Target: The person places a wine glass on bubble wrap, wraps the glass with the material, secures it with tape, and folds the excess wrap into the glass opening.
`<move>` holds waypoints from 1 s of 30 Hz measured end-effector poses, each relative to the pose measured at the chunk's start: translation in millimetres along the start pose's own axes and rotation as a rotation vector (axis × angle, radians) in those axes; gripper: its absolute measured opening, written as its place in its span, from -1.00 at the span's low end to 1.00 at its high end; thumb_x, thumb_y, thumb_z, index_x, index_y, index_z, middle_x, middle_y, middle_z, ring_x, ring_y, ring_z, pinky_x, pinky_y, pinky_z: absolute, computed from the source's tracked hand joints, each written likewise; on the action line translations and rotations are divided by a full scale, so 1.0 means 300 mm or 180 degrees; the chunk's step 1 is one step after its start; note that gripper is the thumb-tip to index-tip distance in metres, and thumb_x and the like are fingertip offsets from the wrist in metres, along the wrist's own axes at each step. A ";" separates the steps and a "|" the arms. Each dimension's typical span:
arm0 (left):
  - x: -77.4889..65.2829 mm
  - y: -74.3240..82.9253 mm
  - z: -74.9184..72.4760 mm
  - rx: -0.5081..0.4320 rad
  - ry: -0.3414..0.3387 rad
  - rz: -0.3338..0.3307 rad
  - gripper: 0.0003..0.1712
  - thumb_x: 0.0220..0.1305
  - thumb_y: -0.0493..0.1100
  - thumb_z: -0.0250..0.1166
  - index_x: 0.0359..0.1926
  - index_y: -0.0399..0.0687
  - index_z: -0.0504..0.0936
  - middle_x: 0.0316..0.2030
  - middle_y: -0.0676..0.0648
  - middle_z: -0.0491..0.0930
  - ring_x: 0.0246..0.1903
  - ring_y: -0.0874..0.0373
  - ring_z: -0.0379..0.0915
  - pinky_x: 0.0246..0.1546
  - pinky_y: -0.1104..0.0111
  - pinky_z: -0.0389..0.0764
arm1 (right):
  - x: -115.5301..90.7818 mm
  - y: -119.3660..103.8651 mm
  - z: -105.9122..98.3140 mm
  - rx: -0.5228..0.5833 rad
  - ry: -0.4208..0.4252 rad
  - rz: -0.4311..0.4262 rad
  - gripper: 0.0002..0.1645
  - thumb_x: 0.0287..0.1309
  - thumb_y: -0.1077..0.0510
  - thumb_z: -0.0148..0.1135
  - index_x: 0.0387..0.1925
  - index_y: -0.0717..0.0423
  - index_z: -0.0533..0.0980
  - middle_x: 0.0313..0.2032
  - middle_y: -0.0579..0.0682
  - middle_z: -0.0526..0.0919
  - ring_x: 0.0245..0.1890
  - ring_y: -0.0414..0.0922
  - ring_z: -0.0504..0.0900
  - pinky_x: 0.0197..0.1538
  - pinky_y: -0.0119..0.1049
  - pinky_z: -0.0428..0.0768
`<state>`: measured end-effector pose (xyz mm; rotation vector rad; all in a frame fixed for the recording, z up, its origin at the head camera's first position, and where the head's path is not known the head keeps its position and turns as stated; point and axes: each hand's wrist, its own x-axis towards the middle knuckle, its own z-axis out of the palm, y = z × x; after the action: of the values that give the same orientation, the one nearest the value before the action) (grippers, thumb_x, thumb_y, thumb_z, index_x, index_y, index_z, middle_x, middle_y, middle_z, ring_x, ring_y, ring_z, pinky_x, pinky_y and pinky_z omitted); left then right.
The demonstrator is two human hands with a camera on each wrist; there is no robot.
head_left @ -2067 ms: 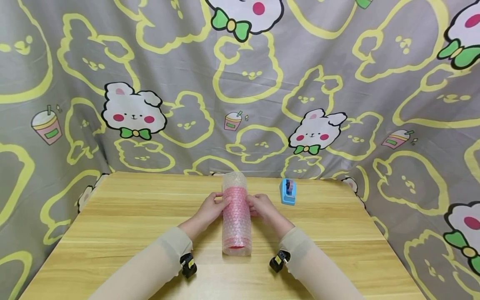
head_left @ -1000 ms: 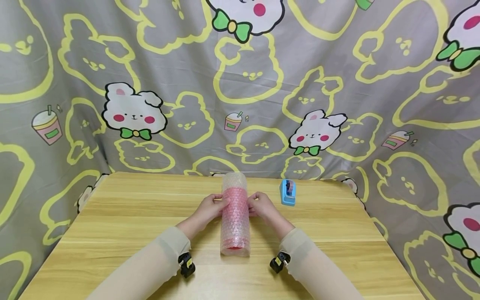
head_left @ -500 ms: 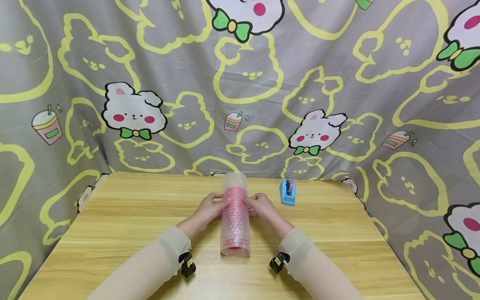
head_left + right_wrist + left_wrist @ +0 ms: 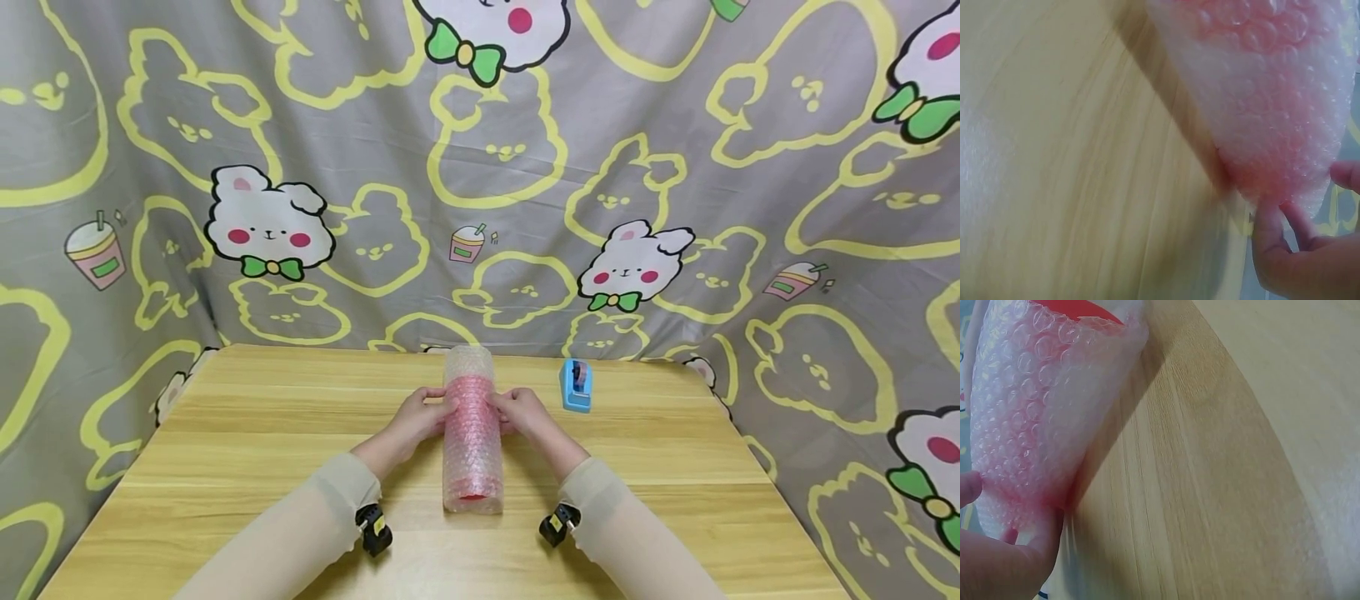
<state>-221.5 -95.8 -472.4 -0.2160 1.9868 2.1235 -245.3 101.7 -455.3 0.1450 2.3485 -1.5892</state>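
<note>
A bubble wrap roll [image 4: 472, 450] lies lengthwise on the wooden table, pointing away from me. Something red inside shows pink through its layers, with a red edge at the near end; its kind is hidden. My left hand [image 4: 417, 421] grips the roll from the left, thumb on the wrap. From the opposite side my right hand [image 4: 528, 414] holds it, thumb against the upper side. In the left wrist view, fingers [image 4: 1041, 540] reach under the bubble wrap where it meets the table. Likewise, the right wrist view has curled fingers [image 4: 1269, 231] at the roll's lower side.
A blue tape dispenser [image 4: 576, 385] with a roll of tape stands at the back right of the wooden table [image 4: 300, 392]. A grey patterned curtain [image 4: 375, 150] hangs behind the table and along both sides.
The roll has shifted very slightly, its near end a touch to the right since half a second ago. Earlier the right thumb moved onto the wrap. Both hands stay at its sides.
</note>
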 end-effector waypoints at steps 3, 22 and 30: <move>-0.004 0.000 0.004 0.0005 -0.0003 -0.0001 -0.40 0.36 -0.25 0.28 0.25 -0.50 0.26 0.01 -0.42 0.52 -0.14 0.01 0.60 0.03 0.16 0.64 | 0.003 0.002 -0.002 -0.0001 0.0014 -0.0004 -0.59 0.33 0.04 0.23 -0.14 0.39 0.51 -0.26 0.14 0.59 -0.31 -0.06 0.64 -0.09 -0.13 0.71; -0.004 0.000 0.004 0.0035 -0.0196 -0.0071 -0.45 0.46 -0.20 0.15 0.23 -0.59 0.29 0.08 -0.40 0.47 0.01 -0.10 0.54 0.11 0.11 0.59 | 0.003 0.001 0.000 0.0247 -0.0021 0.0053 -0.69 0.32 0.14 0.18 -0.11 0.34 0.41 -0.27 0.16 0.58 -0.33 -0.06 0.64 -0.15 -0.16 0.73; -0.002 -0.001 0.007 -0.0049 -0.0124 -0.0046 -0.45 0.39 -0.29 0.21 0.24 -0.59 0.29 0.05 -0.39 0.50 -0.11 0.03 0.55 0.08 0.13 0.61 | 0.003 0.005 0.002 0.0319 -0.0013 0.0076 -0.75 0.31 0.16 0.14 -0.19 0.32 0.42 -0.31 0.14 0.56 -0.37 -0.08 0.61 -0.20 -0.20 0.74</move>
<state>-220.7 -93.9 -472.4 -0.1899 1.9420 2.1185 -245.7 101.6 -457.2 0.1909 2.2561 -1.6947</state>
